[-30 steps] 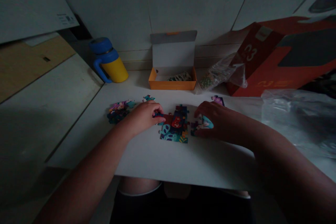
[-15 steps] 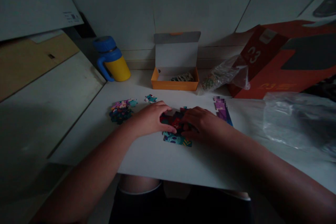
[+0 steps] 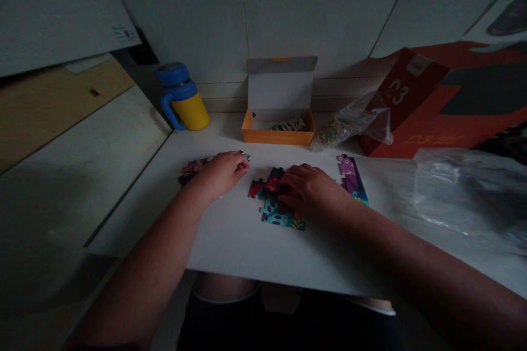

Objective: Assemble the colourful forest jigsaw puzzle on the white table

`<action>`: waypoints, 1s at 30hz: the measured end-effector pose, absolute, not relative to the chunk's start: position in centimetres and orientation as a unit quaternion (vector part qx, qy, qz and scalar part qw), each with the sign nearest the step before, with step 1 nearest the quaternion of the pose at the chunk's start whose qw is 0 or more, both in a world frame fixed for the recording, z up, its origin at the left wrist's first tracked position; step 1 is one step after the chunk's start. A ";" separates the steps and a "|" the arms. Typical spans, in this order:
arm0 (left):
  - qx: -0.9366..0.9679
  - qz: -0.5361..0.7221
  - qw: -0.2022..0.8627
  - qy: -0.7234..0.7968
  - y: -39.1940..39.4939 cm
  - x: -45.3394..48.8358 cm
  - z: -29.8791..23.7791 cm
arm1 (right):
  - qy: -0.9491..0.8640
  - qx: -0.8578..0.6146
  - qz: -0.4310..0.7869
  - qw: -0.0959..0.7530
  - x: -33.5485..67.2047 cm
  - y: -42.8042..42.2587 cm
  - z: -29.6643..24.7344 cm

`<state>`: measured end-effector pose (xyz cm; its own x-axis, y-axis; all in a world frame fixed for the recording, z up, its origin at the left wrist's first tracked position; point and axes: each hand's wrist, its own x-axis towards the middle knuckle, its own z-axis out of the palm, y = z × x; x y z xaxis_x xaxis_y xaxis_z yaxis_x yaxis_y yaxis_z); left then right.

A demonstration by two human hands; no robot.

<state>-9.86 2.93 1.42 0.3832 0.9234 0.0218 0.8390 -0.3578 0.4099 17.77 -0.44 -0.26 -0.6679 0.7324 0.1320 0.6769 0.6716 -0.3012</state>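
Observation:
A partly joined colourful jigsaw cluster [image 3: 275, 205] lies mid-table. My right hand [image 3: 307, 189] rests on its right part, fingers lying flat and pressing on the pieces. My left hand [image 3: 222, 171] is to the left, fingers curled and pinched over a small teal piece [image 3: 246, 156] at their tips. A heap of loose pieces [image 3: 191, 169] lies just beyond that hand. A joined purple strip [image 3: 351, 176] of puzzle sits to the right of my right hand.
An open orange box [image 3: 276, 132] holding pieces stands at the back. A blue-and-yellow mug [image 3: 183, 98] is back left. A plastic bag of pieces [image 3: 349, 120], a red carton [image 3: 436, 104] and clear plastic [image 3: 469, 192] crowd the right. The table's near edge [image 3: 247, 277] is above my lap.
My left hand left the joined cluster and moved left and back to the teal piece. My right hand stayed on the cluster. The camera shifted slightly.

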 end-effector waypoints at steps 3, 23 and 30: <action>0.810 0.115 0.199 0.539 3.1 -10.1 1.2 | -0.913 -0.383 0.086 0.110 16.9 0.5 -0.1; 0.860 0.130 0.210 0.446 2.7 -9.4 1.0 | -0.903 -0.404 0.082 0.122 15.2 3.5 -0.6; 0.876 0.148 0.187 0.419 3.0 -9.5 0.4 | -0.890 -0.425 0.069 0.146 15.5 3.4 -1.3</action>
